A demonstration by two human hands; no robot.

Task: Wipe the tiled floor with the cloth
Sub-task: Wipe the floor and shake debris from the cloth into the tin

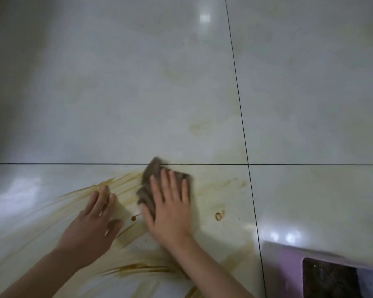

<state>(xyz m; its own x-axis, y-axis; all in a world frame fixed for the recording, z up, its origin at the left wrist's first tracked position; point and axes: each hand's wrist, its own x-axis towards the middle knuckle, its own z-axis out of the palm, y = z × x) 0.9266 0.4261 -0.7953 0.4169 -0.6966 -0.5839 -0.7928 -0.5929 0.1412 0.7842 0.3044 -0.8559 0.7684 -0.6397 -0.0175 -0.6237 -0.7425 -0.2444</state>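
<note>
A crumpled brown cloth (152, 179) lies on the glossy pale tiled floor (138, 93), just below a dark grout line. My right hand (169, 209) presses flat on the cloth with straight, spread fingers. My left hand (95, 224) rests flat on the tile to the left of the cloth, fingers straight, holding nothing. Brown smeared streaks (84, 194) fan out under and around both hands, and more streaks (138, 269) run between my forearms. A small brown ring stain (218, 216) sits to the right of the cloth.
Dark grout lines (241, 117) cross near the cloth's upper right. A pale purple container (289, 267) with a dark opening stands on the floor at the bottom right corner. Faint yellowish marks (196, 126) show on the far tile.
</note>
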